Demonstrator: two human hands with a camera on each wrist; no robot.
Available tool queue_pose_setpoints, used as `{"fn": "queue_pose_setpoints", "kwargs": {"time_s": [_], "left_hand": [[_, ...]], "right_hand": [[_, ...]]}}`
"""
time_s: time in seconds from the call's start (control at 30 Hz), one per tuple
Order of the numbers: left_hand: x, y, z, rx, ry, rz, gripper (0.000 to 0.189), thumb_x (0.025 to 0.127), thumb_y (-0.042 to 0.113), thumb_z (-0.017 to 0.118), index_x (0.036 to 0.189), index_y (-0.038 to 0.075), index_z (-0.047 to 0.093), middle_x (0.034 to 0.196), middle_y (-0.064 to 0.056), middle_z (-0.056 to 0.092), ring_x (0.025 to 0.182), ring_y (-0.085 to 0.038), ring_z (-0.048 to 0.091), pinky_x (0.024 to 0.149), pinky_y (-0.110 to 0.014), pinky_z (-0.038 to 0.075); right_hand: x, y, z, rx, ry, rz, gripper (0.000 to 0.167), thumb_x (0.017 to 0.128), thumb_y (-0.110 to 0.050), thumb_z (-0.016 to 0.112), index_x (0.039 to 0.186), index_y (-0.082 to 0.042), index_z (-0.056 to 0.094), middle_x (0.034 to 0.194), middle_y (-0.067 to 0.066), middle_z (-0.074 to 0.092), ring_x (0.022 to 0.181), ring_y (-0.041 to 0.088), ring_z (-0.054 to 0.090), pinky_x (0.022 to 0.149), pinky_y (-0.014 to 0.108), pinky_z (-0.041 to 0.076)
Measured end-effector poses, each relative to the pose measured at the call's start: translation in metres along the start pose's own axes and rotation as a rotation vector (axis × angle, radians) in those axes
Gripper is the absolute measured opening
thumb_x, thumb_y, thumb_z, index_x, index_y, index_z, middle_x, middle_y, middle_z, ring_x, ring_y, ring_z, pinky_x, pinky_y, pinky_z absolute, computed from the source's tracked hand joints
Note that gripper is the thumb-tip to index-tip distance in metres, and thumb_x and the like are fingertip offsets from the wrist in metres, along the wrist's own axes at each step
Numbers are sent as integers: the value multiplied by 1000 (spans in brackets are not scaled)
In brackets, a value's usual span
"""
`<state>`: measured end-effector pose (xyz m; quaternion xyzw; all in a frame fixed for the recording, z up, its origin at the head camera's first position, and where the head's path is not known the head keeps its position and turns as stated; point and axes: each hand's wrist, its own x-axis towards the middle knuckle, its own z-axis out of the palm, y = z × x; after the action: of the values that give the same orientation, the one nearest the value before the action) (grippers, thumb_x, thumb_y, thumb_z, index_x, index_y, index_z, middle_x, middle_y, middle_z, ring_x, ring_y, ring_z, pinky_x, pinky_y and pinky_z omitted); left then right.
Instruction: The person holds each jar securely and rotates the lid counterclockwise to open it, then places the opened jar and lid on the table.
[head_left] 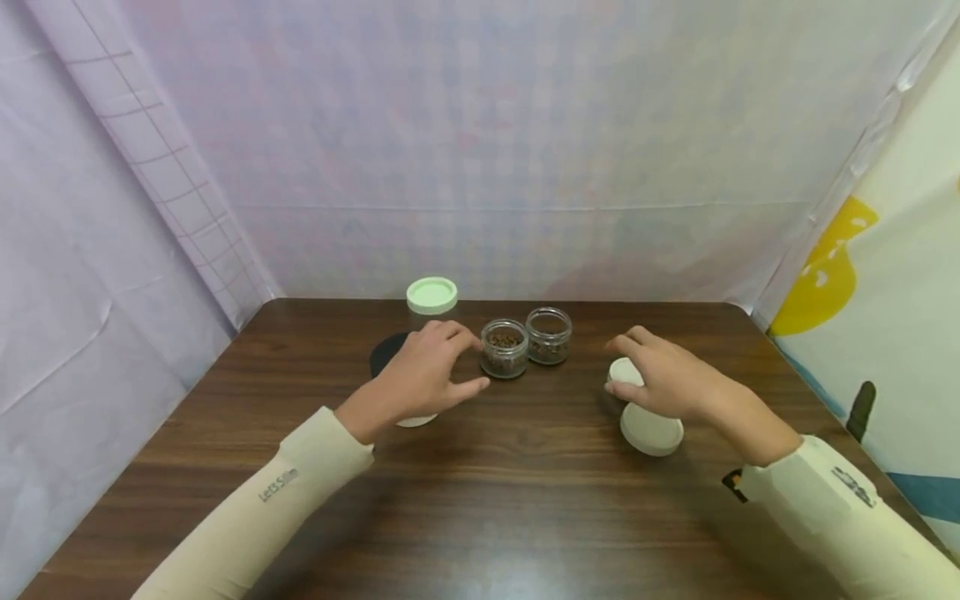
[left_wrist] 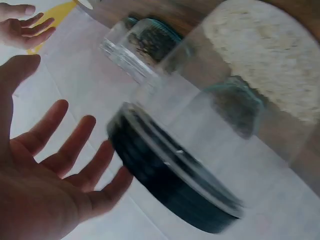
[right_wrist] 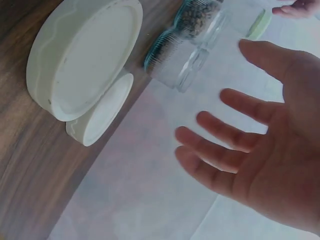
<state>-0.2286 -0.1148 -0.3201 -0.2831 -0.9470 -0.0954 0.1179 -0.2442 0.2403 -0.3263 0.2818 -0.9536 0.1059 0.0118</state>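
My left hand [head_left: 420, 371] hovers in front of a large clear jar with a black lid [left_wrist: 170, 170]; its fingers are spread, loosely bent and hold nothing. White flaky stuff [left_wrist: 265, 55] lies in that jar, which the hand mostly hides in the head view. Just right of the left fingertips stand two small lidless glass jars: one with brown pellets [head_left: 504, 354], the other with a little dark matter [head_left: 549, 337] at its bottom. My right hand [head_left: 667, 375], fingers relaxed and bare, is over a small round white piece [head_left: 626, 372] and a larger one [head_left: 652, 430].
Behind the left hand stands a clear jar with a pale green lid [head_left: 432, 295]. All of it is on a dark wooden table [head_left: 510, 517]. Pale cloth [head_left: 510, 150] hangs at the table's back edge, and a patterned sheet [head_left: 885, 350] at the right.
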Motion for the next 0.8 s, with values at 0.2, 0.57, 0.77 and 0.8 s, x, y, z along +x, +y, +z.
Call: {"fn": "queue_pose_setpoints", "kwargs": {"time_s": [0.2,0.57,0.77,0.8], "left_hand": [[-23,-17,4,-26,119,-109,60,87,52,75,132,15,61,144,-11,52,136,-38,42,102,-65,40],[-52,-60,6,-500,126,-486,125,74,62,82,162,11,9,161,-21,25,150,-43,24,113,-67,30],[-62,-74,13,-668,58,-615,136,73,51,89,162,7,-3,163,-25,23,149,-43,27,116,-62,32],[-64,-76,15,-669,50,-619,135,73,48,90,162,5,-2,162,-26,25,149,-44,28,116,-62,32]], "right_hand": [[4,0,0,30,79,-31,54,101,-45,60,142,-11,51,141,14,49,124,37,57,97,57,49],[3,2,-1,38,75,-19,57,101,-49,56,142,-10,50,142,17,49,125,39,55,97,58,48],[4,0,1,39,78,-18,60,102,-53,54,142,-9,51,142,18,49,127,40,54,99,59,47],[5,0,1,38,80,-19,60,102,-53,54,142,-9,51,142,17,49,128,40,53,100,60,47]]}}
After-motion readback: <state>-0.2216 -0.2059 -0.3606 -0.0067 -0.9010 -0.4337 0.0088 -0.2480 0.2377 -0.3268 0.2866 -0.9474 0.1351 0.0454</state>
